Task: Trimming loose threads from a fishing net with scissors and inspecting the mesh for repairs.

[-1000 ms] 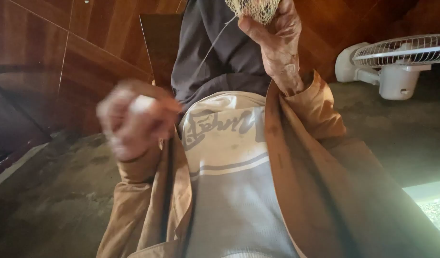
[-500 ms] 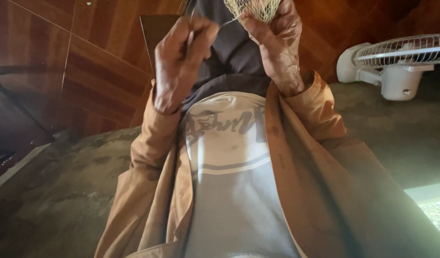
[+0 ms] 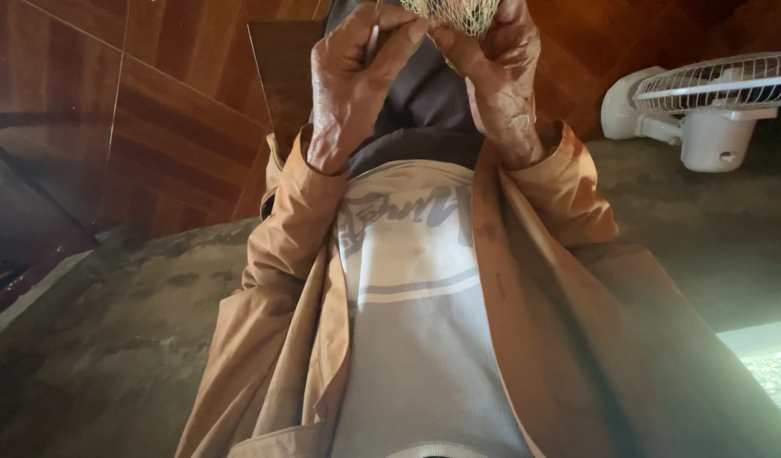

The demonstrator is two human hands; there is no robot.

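Both hands are raised at the top edge of the head view, over my dark trousers and brown jacket. My right hand point(image 3: 496, 80) grips a piece of pale woven mesh point(image 3: 454, 13), most of it cut off by the frame. My left hand point(image 3: 352, 80) is closed beside it, its fingertips touching the lower edge of the mesh. A thin pale strand point(image 3: 374, 38) is pinched between the left fingers; whether it is thread or a needle is unclear.
A white electric fan point(image 3: 704, 102) lies on the rough grey floor point(image 3: 110, 339) at the right. Reddish wood panelling point(image 3: 178, 110) fills the back. A dark curved frame point(image 3: 17, 212) stands at the left. A bright patch point(image 3: 764, 356) shows at lower right.
My left hand has risen from waist height, up and to the right, to meet the mesh. The right hand has stayed at the top with the mesh.
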